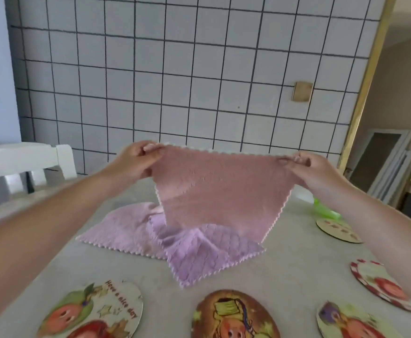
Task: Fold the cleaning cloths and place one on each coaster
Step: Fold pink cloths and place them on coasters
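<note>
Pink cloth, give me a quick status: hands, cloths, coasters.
Left hand and right hand pinch pink cloth by top corners, held up unfolded. Purple cloths heaped on table. Coasters all bare.

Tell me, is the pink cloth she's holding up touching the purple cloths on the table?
Cannot tell. In the head view the pink cloth's hanging lower edge overlaps the purple cloths, hiding any gap.

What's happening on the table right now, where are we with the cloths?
A person holds a pink cloth up over the table, the left hand and right hand each pinching a top corner so it hangs spread out, not yet folded. Purple cloths lie crumpled below it. Five coasters along the near and right edges are all bare.
</note>
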`<action>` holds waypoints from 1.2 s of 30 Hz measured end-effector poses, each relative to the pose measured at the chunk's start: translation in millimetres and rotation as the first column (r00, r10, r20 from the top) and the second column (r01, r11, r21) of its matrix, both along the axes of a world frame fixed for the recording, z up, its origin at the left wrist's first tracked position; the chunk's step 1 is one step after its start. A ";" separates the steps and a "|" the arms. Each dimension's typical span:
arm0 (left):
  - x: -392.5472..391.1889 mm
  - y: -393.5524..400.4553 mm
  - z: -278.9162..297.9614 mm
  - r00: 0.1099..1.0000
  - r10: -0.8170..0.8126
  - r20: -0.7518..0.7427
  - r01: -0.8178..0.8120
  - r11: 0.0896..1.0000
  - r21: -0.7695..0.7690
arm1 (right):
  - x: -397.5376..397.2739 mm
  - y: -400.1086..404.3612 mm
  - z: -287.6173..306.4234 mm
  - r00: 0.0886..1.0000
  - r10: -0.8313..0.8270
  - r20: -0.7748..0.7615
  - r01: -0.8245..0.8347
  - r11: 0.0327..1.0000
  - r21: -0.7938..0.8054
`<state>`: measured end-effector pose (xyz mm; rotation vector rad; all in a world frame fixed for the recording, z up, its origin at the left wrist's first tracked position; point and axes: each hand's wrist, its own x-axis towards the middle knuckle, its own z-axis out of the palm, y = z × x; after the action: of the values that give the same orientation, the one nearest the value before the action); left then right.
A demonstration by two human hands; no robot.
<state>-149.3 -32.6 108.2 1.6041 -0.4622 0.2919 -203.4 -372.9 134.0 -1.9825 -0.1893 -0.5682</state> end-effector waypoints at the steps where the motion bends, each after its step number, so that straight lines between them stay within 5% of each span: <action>1: -12.2 2.4 -16.1 0.998 -0.029 -0.064 0.029 1.000 -0.003 | -11.3 -0.9 -14.1 0.997 0.054 -0.050 -0.049 0.995 0.084; 8: -101.7 5.1 -96.8 0.891 -0.172 -0.420 0.188 0.982 -0.004 | -83.6 -5.3 -104.9 0.897 0.200 -0.393 -0.037 0.922 0.384; 15: -152.3 5.6 -131.2 0.732 -0.171 -0.659 0.199 0.979 -0.032 | -124.4 -14.2 -151.5 0.763 0.349 -0.544 -0.056 0.874 0.483; 22: -166.5 13.9 -153.7 0.532 -0.176 -0.828 0.387 0.920 0.053 | -146.7 -31.0 -177.3 0.536 0.447 -0.717 -0.087 0.873 0.479; 25: -160.2 11.0 -163.5 0.596 -0.126 -0.793 0.363 0.923 0.126 | -137.8 -29.8 -180.1 0.582 0.343 -0.737 -0.026 0.914 0.405; 29: -142.5 4.0 -169.7 0.832 0.020 -0.555 0.231 0.896 0.379 | -116.8 -24.6 -182.8 0.695 0.180 -0.696 -0.009 0.970 0.242; 36: -119.3 0.7 -176.0 0.940 0.108 -0.325 0.125 0.776 0.619 | -81.2 -24.0 -208.4 0.837 -0.101 -0.537 -0.028 0.973 -0.228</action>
<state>-268.6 -31.9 -67.8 2.2653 -0.3037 -0.1889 -284.5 -396.9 -74.4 -2.2927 0.1491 0.0222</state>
